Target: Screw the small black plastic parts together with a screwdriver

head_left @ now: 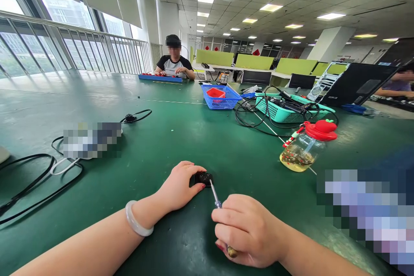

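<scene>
A small black thing (pixel 205 178) is pinched by the thumb and fingers of the left hand (pixel 181 183), just below the middle of the frame. Little pale dots can be seen on its top. A thin screwdriver (pixel 215 195) is gripped in the curled fingers of the right hand (pixel 244 229), low and a bit right of the middle. Its metal tip is pointed up at the right end of the black thing; whether it is pressed in cannot be told. Red paint is seen on the thumbnails. A pale bracelet (pixel 137 221) is worn on the left wrist, in the lower left.

Both hands are held over a big green table (pixel 161 133). At the right, a glass jar (pixel 297 155) is topped with a red lid (pixel 321 130) and partly filled with a yellow drink. Farther up, a blue basket (pixel 220 102) is set near the middle, and a red tray (pixel 215 92) is held in it. A green basket (pixel 280 114) is placed to its right, with black cords (pixel 250 118) spilled over the side. More black cord (pixel 37 183) is looped at the left edge. In the upper middle, a person (pixel 173 62) is seated behind a long blue tray (pixel 160 78).
</scene>
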Action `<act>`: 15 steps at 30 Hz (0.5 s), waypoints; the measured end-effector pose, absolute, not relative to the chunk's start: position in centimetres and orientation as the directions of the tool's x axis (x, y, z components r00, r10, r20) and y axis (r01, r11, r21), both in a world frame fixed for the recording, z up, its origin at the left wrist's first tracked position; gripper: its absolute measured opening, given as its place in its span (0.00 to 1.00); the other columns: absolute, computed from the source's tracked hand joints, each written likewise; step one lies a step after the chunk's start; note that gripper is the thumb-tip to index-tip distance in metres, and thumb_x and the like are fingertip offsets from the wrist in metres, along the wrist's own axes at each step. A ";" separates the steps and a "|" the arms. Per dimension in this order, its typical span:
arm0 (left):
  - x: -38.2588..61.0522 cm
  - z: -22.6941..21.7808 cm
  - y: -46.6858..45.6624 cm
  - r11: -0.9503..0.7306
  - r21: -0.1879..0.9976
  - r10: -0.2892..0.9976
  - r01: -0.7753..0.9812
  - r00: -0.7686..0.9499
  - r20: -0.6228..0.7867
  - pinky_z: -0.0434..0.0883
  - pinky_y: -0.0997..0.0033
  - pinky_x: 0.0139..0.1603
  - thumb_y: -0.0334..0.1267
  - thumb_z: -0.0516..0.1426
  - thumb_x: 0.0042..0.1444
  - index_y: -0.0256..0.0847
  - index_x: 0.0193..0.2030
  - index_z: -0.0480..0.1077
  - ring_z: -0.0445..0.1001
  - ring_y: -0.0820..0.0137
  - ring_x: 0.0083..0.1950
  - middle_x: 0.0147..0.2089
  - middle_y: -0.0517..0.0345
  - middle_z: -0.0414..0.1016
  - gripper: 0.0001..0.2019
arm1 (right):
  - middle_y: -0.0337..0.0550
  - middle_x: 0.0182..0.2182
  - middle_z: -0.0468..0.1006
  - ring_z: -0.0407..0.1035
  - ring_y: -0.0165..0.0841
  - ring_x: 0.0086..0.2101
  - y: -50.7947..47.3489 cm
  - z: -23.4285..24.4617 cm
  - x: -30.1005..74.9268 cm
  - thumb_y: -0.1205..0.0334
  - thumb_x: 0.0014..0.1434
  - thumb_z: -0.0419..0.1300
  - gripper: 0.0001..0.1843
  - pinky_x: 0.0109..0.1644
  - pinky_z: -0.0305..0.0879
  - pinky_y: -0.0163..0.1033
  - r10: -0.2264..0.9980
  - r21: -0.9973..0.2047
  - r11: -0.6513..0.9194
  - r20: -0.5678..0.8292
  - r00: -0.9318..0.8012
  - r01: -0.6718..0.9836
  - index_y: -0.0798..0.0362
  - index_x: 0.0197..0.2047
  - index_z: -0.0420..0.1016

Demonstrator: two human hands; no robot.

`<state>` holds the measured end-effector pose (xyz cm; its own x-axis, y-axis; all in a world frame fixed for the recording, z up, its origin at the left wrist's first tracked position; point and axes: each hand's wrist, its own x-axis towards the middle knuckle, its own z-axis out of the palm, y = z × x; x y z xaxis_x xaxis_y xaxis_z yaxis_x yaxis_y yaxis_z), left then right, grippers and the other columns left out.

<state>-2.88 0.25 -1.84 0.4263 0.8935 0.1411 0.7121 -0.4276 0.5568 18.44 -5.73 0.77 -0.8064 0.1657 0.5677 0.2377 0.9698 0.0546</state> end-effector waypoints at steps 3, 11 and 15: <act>-2.8 -1.8 0.2 -0.430 0.560 0.892 0.708 0.428 0.144 0.63 0.53 0.63 0.39 0.59 0.54 0.47 0.51 0.73 0.66 0.58 0.60 0.52 0.58 0.77 0.16 | 0.42 0.34 0.77 0.63 0.30 0.27 -5.8 0.3 18.1 0.63 0.62 0.53 0.04 0.29 0.56 0.39 0.163 0.059 0.973 0.512 -0.843 0.224 0.51 0.36 0.68; -2.8 -1.8 0.1 -0.413 0.582 0.900 0.700 0.413 0.142 0.62 0.51 0.65 0.36 0.58 0.53 0.48 0.51 0.72 0.63 0.57 0.62 0.52 0.59 0.77 0.17 | 0.43 0.33 0.77 0.62 0.31 0.27 -5.5 -0.1 17.9 0.66 0.58 0.52 0.05 0.29 0.57 0.39 0.144 0.076 0.974 0.514 -0.846 0.212 0.54 0.36 0.69; -2.8 -2.0 0.2 -0.439 0.576 0.889 0.690 0.427 0.166 0.61 0.51 0.65 0.36 0.59 0.53 0.48 0.49 0.72 0.62 0.57 0.62 0.52 0.60 0.77 0.15 | 0.44 0.33 0.77 0.61 0.32 0.26 -5.5 0.1 17.9 0.66 0.60 0.51 0.06 0.28 0.56 0.39 0.133 0.078 0.976 0.535 -0.835 0.205 0.55 0.35 0.69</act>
